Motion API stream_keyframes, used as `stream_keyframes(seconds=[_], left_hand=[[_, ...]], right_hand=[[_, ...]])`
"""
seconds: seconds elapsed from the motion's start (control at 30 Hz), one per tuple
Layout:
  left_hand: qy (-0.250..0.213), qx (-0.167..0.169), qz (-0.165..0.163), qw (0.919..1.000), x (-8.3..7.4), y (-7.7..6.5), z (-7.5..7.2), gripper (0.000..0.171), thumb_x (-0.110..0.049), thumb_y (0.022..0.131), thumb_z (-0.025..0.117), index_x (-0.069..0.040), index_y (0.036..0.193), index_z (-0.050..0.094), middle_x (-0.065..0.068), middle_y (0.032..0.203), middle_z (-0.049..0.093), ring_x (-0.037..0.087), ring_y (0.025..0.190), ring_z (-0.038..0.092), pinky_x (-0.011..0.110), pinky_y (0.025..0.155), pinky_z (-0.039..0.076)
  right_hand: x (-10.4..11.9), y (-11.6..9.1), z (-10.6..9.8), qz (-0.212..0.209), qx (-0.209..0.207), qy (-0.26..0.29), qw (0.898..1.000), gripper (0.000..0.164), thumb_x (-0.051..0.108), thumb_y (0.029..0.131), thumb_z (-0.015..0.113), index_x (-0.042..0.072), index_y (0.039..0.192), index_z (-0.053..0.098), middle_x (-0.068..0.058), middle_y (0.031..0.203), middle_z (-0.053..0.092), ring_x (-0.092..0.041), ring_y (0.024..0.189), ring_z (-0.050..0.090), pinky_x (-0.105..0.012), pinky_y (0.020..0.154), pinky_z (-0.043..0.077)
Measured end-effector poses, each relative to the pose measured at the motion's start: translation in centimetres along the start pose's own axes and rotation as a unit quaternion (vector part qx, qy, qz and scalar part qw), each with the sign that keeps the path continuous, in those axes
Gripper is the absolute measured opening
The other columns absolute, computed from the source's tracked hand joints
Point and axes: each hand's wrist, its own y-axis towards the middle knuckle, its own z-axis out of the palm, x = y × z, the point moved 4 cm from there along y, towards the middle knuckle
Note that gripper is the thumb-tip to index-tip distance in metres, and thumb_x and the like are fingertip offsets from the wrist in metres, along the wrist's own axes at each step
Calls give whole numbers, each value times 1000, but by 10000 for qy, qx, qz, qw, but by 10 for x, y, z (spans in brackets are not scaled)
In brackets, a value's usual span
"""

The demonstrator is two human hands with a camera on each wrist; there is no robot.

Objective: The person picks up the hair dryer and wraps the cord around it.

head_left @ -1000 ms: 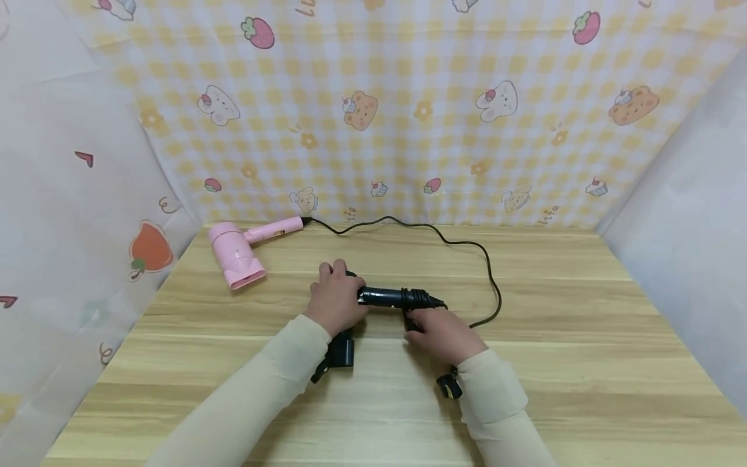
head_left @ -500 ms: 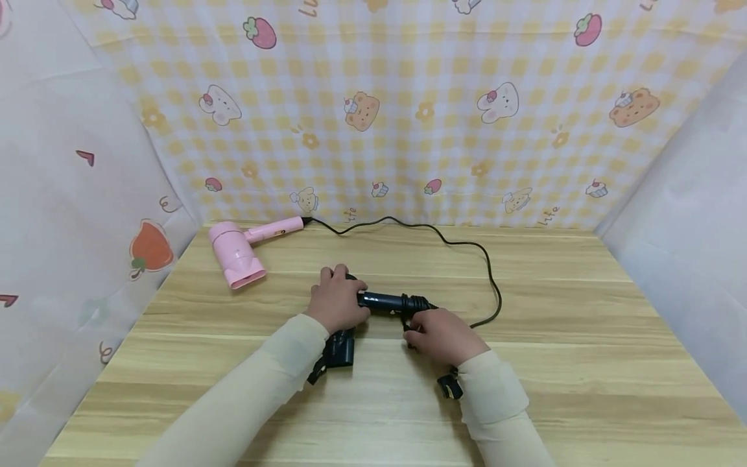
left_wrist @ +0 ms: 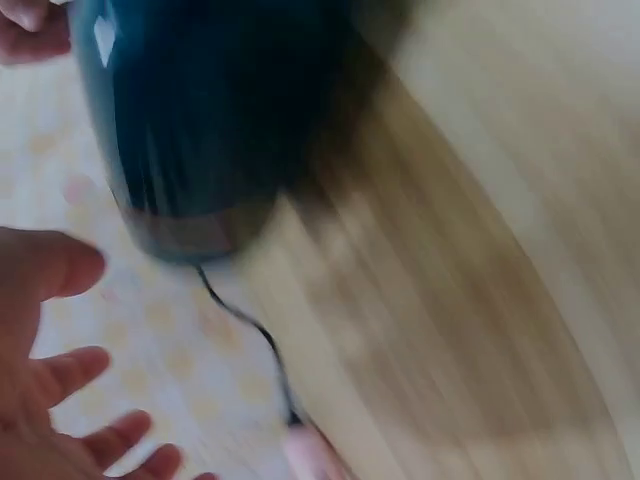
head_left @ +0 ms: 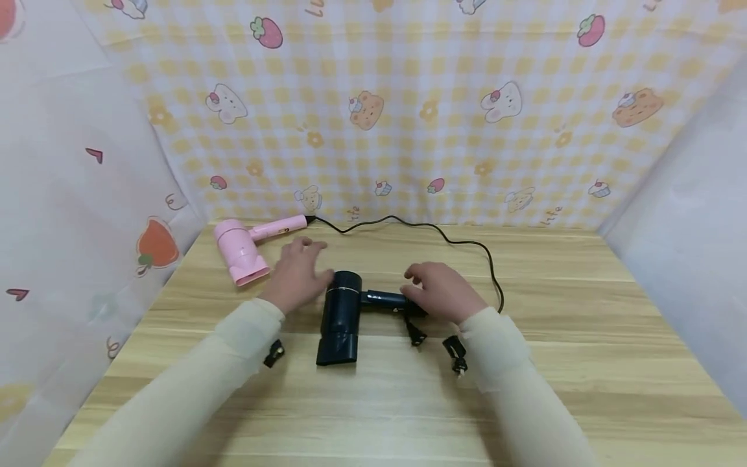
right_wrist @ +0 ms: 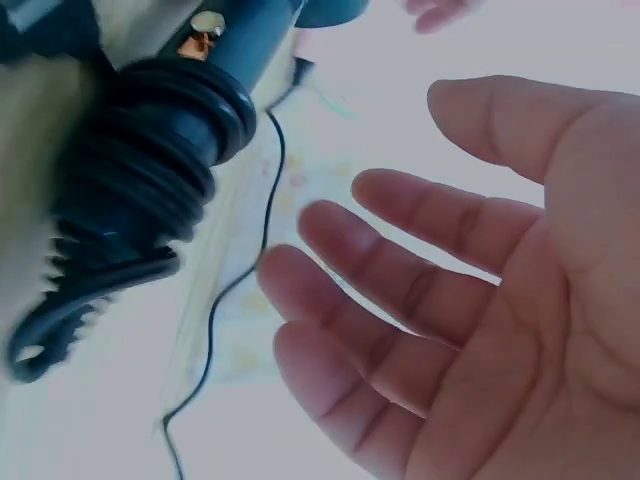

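A dark hair dryer (head_left: pixel 340 318) lies in the middle of the wooden table, nozzle towards me and handle (head_left: pixel 382 299) pointing right. Its cord (right_wrist: pixel 150 145) is wound round the end of the handle, and the plug (head_left: pixel 415 335) sticks out beside it. My left hand (head_left: pixel 296 275) hovers left of the dryer body with fingers spread, holding nothing; the left wrist view shows its fingers apart from the dryer. Over the handle's end is my right hand (head_left: pixel 441 292). In the right wrist view its fingers are loosely bent and the palm holds nothing.
A pink hair dryer (head_left: pixel 237 251) lies at the back left of the table (head_left: pixel 583 363). Its thin black cord (head_left: pixel 428 226) runs along the back and curves down behind my right hand. A patterned cloth (head_left: pixel 373 149) hangs behind the table.
Both hands have let go of the dark hair dryer. The left hand has moved left and away from its body; the right hand has lifted from the wound cord. The dryer stays on the table.
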Motion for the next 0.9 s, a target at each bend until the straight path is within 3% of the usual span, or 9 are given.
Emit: stream_keyframes(seconds=[0.07, 0.17, 0.3, 0.43, 0.53, 0.67, 0.9], left_hand=[[103, -287, -3, 9995, 22, 2, -12, 55, -31, 92, 64, -4, 139, 53, 24, 141, 42, 45, 128, 38, 63, 98, 38], [357, -545, -284, 9975, 54, 3, -26, 55, -33, 93, 62, -1, 137, 54, 30, 139, 40, 51, 128, 34, 68, 94, 37], [276, -557, -1181, 9911, 92, 6, -37, 67, -42, 93, 58, 1, 143, 46, 37, 144, 26, 58, 130, 23, 73, 91, 34], [-30, -371, -1856, 9819, 117, 7, -36, 75, -46, 93, 56, 4, 145, 38, 42, 144, 19, 62, 123, 28, 70, 92, 35], [8, -260, -1993, 9796, 121, 5, -32, 72, -39, 92, 57, 8, 143, 37, 44, 139, 22, 62, 113, 37, 67, 92, 38], [200, -260, -1967, 9799, 118, 3, -29, 62, -28, 92, 53, 8, 140, 37, 44, 138, 22, 62, 110, 40, 66, 88, 41], [155, -380, -1580, 9866, 107, 4, -23, 42, -18, 92, 51, 0, 130, 50, 42, 143, 20, 65, 111, 40, 68, 86, 42]], right_hand=[[4, 17, 0, -97, 139, -158, 9997, 38, 30, 99, 59, 4, 125, 65, -12, 118, 67, -28, 107, 63, -46, 94, 49], [7, 44, 2, -216, 313, -433, 9983, 40, 31, 99, 58, 5, 129, 63, -13, 127, 63, -29, 113, 60, -46, 99, 46], [3, 81, 8, -215, 543, -633, 9963, 44, 30, 99, 58, 5, 136, 57, -14, 136, 56, -29, 121, 56, -44, 103, 43], [0, 110, 15, -137, 831, -700, 9940, 51, 29, 99, 56, 6, 144, 50, -13, 145, 48, -28, 133, 46, -43, 109, 37], [2, 124, 18, -48, 982, -757, 9923, 54, 30, 100, 55, 7, 147, 45, -12, 150, 44, -28, 139, 40, -42, 112, 33], [0, 138, 26, 4, 1081, -922, 9899, 56, 31, 99, 55, 8, 149, 44, -10, 151, 43, -28, 140, 39, -42, 113, 32], [-7, 146, 37, 12, 1290, -1096, 9856, 56, 30, 98, 56, 9, 149, 44, -12, 151, 43, -29, 139, 39, -43, 112, 33]])
